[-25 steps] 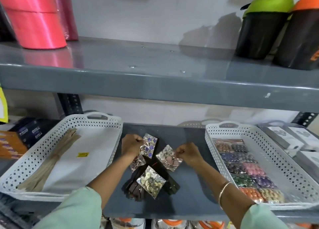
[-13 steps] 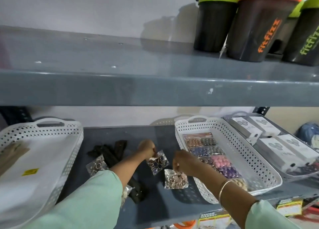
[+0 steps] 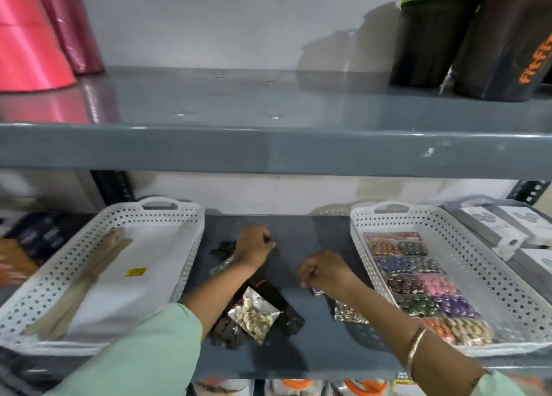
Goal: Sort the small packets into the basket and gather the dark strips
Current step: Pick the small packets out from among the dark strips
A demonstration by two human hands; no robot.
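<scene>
While curled shut, right hand (image 3: pixel 324 271) fingers (image 3: pixel 307 271) on small packet (image 3: pixel 317 291).

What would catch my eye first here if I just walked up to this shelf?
Probably the two hands, left and right, both closed, working mid-shelf over a scatter of shiny packets and dark strips. To the right, a white basket holds rows of colourful packets. On the upper shelf, bright pink rolls stand at left.
</scene>
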